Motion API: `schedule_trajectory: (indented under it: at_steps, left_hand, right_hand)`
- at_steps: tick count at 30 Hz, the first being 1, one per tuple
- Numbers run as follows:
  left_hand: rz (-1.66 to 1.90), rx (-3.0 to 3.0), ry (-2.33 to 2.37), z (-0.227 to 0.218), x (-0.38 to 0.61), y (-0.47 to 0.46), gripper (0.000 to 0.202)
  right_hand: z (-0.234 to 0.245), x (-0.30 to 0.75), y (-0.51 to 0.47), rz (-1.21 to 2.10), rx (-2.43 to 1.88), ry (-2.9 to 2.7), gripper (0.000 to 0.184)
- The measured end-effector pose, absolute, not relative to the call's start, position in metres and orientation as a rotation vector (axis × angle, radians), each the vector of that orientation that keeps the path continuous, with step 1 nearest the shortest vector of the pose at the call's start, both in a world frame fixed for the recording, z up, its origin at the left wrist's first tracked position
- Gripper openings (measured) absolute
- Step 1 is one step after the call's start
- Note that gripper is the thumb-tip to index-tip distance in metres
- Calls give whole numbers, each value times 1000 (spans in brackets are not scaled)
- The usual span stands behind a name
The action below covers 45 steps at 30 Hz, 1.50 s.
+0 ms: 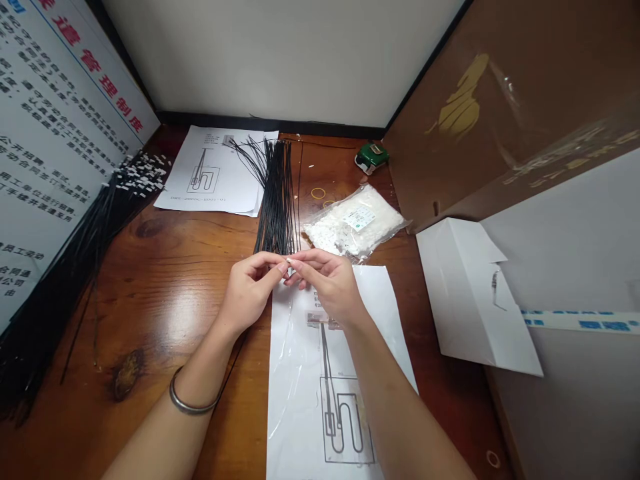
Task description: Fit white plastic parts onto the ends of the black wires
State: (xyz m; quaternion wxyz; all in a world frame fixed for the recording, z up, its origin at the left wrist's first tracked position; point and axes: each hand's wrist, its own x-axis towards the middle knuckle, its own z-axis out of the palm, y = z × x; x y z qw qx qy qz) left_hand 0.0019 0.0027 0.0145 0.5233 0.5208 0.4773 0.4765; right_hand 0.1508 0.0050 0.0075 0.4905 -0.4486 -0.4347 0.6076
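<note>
My left hand (249, 285) and my right hand (325, 279) meet over the wooden table (165, 280), fingertips pinched together. Between them sits a small white connector (289, 262). A thin black wire (235, 357) runs from the left hand's pinch back under my left wrist. Just beyond the hands lies a bundle of black wires (276, 193). Under my right forearm is a printed drawing sheet in a clear sleeve (300, 373).
A clear bag of white connectors (356, 223) lies right of the bundle. Finished black wires with white ends (90, 233) pile at the left. Another drawing sheet (215, 170), a green tape dispenser (371, 157), a cardboard box (500, 113) and a white folded box (470, 293) surround the area.
</note>
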Motion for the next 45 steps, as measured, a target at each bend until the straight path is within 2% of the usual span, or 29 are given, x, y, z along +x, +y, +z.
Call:
schedule_trajectory:
  at_steps: [13, 45]
  left_hand:
    - [1101, 1241, 1185, 15, 1, 2, 16]
    - [1083, 1318, 1208, 12, 3, 1, 14]
  right_hand:
    - [3, 148, 2, 1318, -1096, -1137, 8]
    - [5, 149, 4, 1128, -1138, -1215, 6]
